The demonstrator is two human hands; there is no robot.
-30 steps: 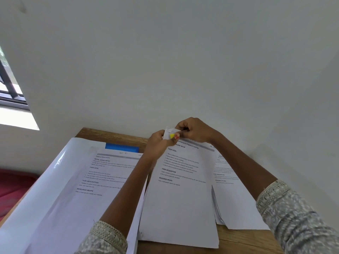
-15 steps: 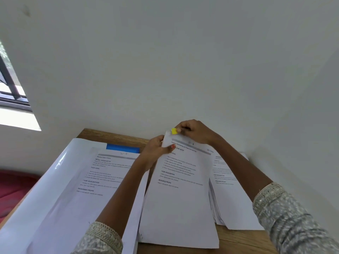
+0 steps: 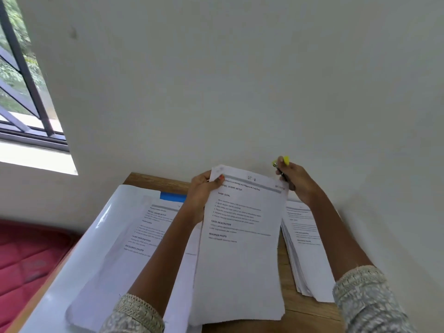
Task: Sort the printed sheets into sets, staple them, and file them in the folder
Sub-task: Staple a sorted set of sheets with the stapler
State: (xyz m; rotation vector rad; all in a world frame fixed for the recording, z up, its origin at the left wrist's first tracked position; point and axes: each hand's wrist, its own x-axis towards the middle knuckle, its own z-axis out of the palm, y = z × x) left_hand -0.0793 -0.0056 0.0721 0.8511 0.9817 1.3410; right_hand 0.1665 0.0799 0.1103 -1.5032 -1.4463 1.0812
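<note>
Set (image 3: 240, 248): printed sheets, long axis 12 to 6, top-left corner pinched by left hand (image 3: 200, 195). Right hand (image 3: 298, 182) at 2 o'clock, just beside top-right corner, grips yellow stapler (image 3: 282, 164). Folder (image 3: 101, 236): open at 9 o'clock, left hand nearer, so filing likely goes that way. Stack (image 3: 307, 248) at 3 o'clock. Wooden worktop (image 3: 149, 180); white wall; window (image 3: 24, 92) at 10.

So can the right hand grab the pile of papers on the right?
Probably yes, but not freely. The pile lies bare right under that arm, nothing on top. The right hand is busy gripping the yellow stapler, so it would likely have to put that down first.
</note>
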